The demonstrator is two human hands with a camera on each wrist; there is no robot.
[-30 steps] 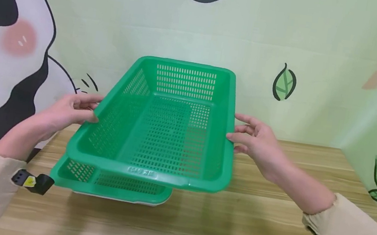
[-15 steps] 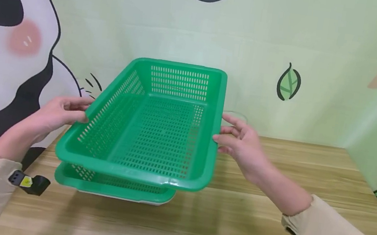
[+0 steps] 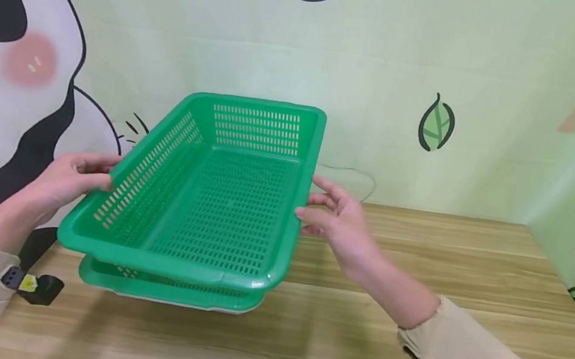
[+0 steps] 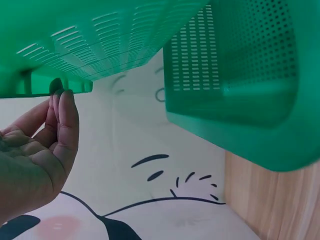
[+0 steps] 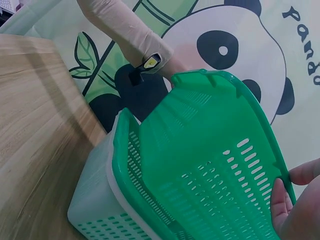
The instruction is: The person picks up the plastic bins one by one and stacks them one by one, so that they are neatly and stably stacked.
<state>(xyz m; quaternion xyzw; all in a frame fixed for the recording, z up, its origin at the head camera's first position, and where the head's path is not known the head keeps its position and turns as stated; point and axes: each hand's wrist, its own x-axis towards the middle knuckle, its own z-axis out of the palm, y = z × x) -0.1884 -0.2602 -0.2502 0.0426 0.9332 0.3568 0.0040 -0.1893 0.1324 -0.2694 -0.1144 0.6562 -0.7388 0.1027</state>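
A green perforated plastic basket point(image 3: 144, 259) is held up by its two long sides, tilted so its inside faces me. My left hand point(image 3: 63, 182) pinches the left rim, thumb on top. On the opposite rim, my right hand point(image 3: 338, 229) grips between thumb and fingers. Below is a second green basket point(image 3: 167, 292), mostly hidden by the raised one. In the right wrist view this lower basket sits nested in a white basket point(image 5: 92, 190) on the table. The left wrist view shows a gap between the raised basket's underside and the lower one.
The wood-grain table point(image 3: 445, 275) stretches away to the right. Behind it hangs a pale green backdrop point(image 3: 393, 53) printed with leaves and a panda. A thin cord point(image 3: 357, 172) shows against the backdrop behind the right hand.
Both hands have carried the raised basket leftward and slightly down, so it now covers more of the lower green basket. The grip on both rims looks the same.
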